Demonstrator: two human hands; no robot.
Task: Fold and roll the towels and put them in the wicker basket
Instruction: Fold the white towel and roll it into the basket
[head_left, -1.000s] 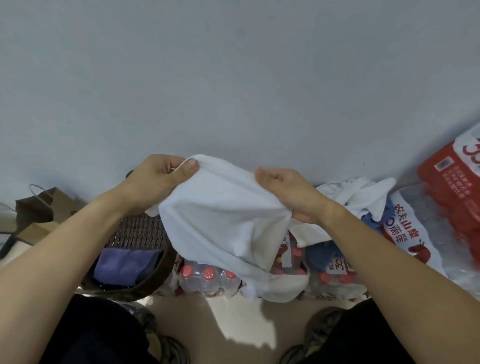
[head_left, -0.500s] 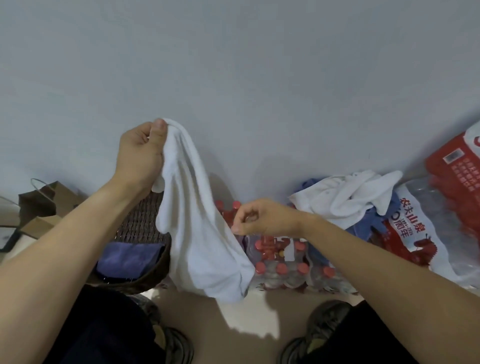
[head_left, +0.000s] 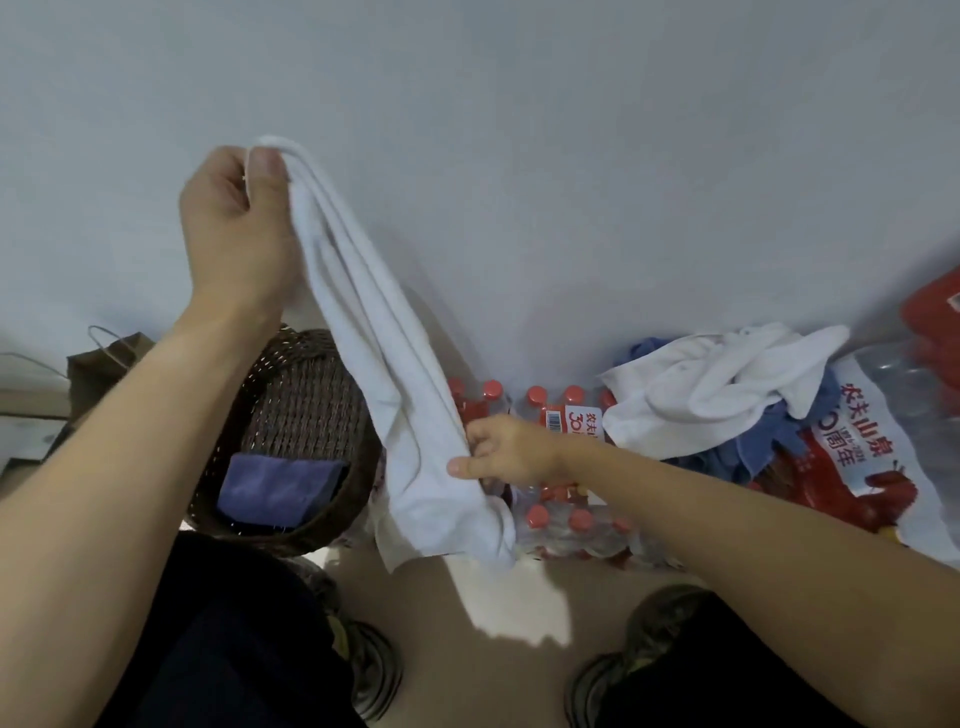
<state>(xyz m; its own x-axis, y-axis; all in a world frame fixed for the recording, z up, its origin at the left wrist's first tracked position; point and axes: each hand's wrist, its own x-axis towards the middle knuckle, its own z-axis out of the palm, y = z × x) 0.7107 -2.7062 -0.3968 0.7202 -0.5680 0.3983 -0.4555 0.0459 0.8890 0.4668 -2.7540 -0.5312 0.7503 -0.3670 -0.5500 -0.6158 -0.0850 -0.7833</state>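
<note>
A: Two hands on one white towel (head_left: 395, 395). Left to right: the wicker basket (head_left: 301, 415) stands on the floor by the wall, a folded purple towel (head_left: 275, 488) lying inside at its near side. Above it the left hand (head_left: 234, 228) is raised, thumb and curled fingers pinching the towel's top end, so the cloth hangs bunched in long pleats.

B: And the right?

A: The right hand (head_left: 504, 452) sits low, thumb and fingers closed on the towel's right edge near the bottom. The hem hangs just above the floor, in front of a shrink-wrapped pack of red-capped bottles (head_left: 561, 493).

B: Risks?

A: The cloth is gathered, not flat. If folded as is, the pleats would likely get locked in and the roll would come out lumpy. The top hold takes only a small bite of cloth; a sharp tug from below could pull it free. The loose bottom corner may drag on the floor or catch on the bottle caps.

B: Further right?

A: A heap of white and blue towels (head_left: 717, 395) rests on a second wrapped pack, unfolded.
</note>
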